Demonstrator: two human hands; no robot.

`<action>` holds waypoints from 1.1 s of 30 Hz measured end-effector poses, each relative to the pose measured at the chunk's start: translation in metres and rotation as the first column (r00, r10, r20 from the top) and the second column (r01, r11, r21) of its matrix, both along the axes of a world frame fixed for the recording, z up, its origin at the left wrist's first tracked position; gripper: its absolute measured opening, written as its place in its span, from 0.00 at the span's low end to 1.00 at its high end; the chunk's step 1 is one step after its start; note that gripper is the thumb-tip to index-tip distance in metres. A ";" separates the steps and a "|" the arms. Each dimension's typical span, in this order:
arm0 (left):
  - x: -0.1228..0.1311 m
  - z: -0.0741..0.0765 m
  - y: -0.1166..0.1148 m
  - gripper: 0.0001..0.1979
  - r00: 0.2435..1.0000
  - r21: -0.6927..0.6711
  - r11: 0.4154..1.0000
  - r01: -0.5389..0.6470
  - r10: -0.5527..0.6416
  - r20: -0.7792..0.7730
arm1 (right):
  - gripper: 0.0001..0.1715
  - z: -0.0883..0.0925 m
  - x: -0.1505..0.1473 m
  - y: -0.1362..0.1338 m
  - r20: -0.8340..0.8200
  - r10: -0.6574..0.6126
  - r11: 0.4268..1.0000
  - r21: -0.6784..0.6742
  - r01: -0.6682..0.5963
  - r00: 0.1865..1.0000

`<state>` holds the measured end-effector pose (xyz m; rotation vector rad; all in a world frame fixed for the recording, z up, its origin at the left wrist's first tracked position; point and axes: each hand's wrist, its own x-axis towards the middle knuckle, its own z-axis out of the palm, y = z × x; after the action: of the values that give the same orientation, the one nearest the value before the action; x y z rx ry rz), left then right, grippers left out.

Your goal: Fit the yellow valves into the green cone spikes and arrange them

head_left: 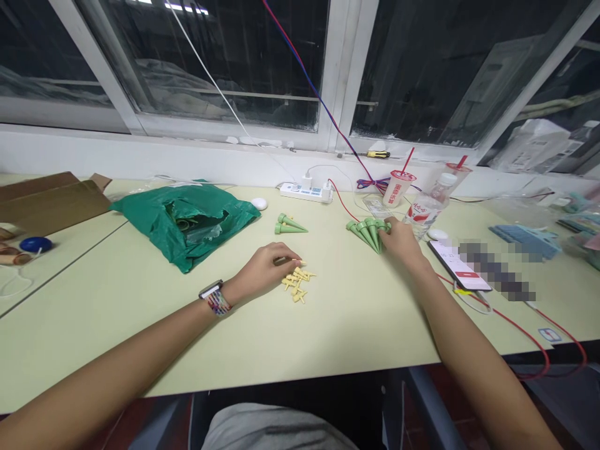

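Left hand (260,272) curled narrow against small yellow plastic pieces (296,284) mid-bench (140,337), right hand (398,245) over fanned green plastic cones (368,234) near the back edge, holds unclear; red lettering on paper cup (399,189) unreadable.

A hand could slide from the left hand (262,270) over the desk (225,350) toward 6 o'clock; a green plastic bag (187,225) bulks at 10, two green cones (290,225) at 1. From the right hand (398,244), a water bottle (422,209) blocks 1 o'clock, a phone (454,265) 3.
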<state>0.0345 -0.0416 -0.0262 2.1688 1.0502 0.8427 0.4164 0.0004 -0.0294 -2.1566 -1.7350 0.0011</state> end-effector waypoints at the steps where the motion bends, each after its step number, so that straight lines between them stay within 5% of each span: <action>1: 0.000 0.000 0.000 0.12 1.000 -0.002 1.000 0.001 -0.001 -0.004 | 0.26 0.000 0.000 0.000 0.001 0.000 1.000 -0.003 0.000 1.000; 13: 0.000 0.005 -0.001 0.15 0.994 0.031 0.999 0.025 -0.022 -0.107 | 0.26 0.016 -0.019 -0.016 0.030 -0.073 0.993 -0.088 0.075 0.997; 23: -0.001 0.001 0.000 0.15 0.998 0.071 0.997 0.023 -0.018 -0.068 | 0.26 0.029 -0.040 -0.031 0.079 -0.097 0.995 -0.019 0.099 0.992; 27: 0.000 0.002 -0.001 0.14 0.999 0.069 0.998 0.004 0.000 -0.051 | 0.24 0.026 -0.086 -0.035 0.144 0.132 0.987 0.076 -0.144 0.981; 29: 0.001 0.002 -0.002 0.13 0.999 0.056 0.998 -0.013 0.015 -0.028 | 0.21 0.020 -0.116 -0.030 0.150 0.353 0.927 0.076 -0.366 0.924; 33: 0.000 0.000 0.000 0.13 0.997 0.003 0.998 -0.062 0.062 0.034 | 0.19 0.010 -0.169 -0.006 0.128 0.556 0.820 0.081 -0.567 0.821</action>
<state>0.0342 -0.0420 -0.0262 2.1277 1.1048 0.9075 0.2472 -0.0058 -0.0191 -1.5089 -2.3080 -0.0508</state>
